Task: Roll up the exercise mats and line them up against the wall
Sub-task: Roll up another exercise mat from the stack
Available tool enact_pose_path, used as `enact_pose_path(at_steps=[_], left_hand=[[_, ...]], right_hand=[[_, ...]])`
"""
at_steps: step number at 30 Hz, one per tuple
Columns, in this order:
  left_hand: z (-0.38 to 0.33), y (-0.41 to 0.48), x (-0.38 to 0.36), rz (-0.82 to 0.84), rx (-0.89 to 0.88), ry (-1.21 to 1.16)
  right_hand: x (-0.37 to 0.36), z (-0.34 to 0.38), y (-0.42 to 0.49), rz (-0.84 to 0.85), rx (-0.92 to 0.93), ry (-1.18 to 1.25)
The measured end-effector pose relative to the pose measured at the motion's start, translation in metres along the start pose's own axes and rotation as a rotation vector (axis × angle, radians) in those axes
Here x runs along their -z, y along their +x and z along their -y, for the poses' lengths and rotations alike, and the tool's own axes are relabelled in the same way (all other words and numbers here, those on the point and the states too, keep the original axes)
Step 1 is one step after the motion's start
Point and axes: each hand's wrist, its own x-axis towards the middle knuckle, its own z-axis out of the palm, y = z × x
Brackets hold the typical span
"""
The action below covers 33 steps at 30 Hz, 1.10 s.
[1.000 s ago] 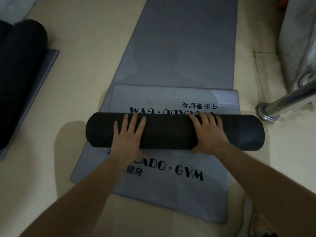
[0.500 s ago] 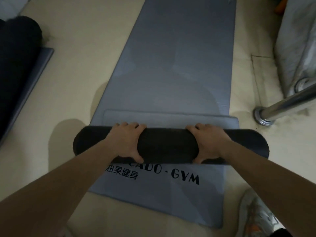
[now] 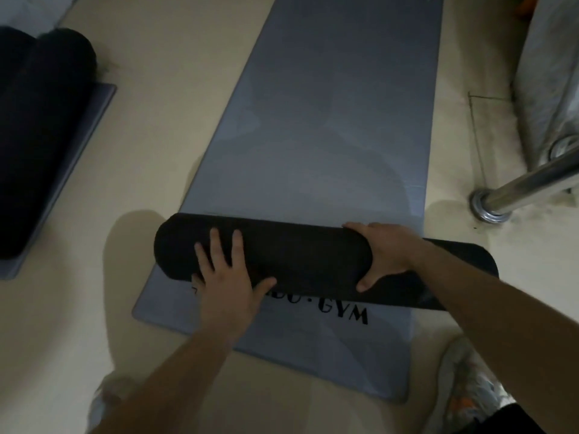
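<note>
A dark rolled part of an exercise mat (image 3: 300, 258) lies across a flat grey mat (image 3: 329, 126) that stretches away from me, with black "GYM" lettering near my side of the roll. My left hand (image 3: 225, 274) rests flat on the left part of the roll, fingers spread and straight. My right hand (image 3: 385, 252) grips the roll to the right of its middle, fingers curled over the far side and thumb on the near side. The roll's right end is flatter and looser than the left.
A rolled dark mat (image 3: 37, 136) lies on another flat grey mat (image 3: 78, 145) at the left. A chrome pole with a round foot (image 3: 488, 208) stands at the right beside covered equipment (image 3: 551, 73). My shoes (image 3: 470, 386) show at the bottom. Beige floor surrounds the mats.
The roll has moved farther along the mat, covering the second line of lettering. My left hand went from gripping over the roll to lying flat on it.
</note>
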Motion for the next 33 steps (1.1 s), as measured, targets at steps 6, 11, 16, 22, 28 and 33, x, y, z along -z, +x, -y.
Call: enact_pose_path(at_steps=[6,11,16,22,28,33], left_hand=[[-0.016,0.0,-0.019,0.068,0.152,-0.146],[0.032,0.046,0.02,0.019,0.161,-0.287],[0.084,0.038,0.017,-0.072,0.36,-0.662],[0.192,0.047,0.051,-0.026,0.297,-0.651],[0.276,0.093,0.081,0.138,0.312,-0.566],[0.327,0.15,0.109,0.094,0.357,-0.384]], right_hand=[[-0.026,0.015,-0.006,0.011,-0.045,0.169],[-0.046,0.075,-0.002,0.008,-0.066,0.546],[-0.055,0.202,0.039,-0.133,-0.109,0.78],[-0.024,0.352,0.129,-0.248,-0.187,1.2],[0.026,0.453,0.228,-0.231,-0.125,1.381],[0.055,0.52,0.297,-0.248,0.039,1.408]])
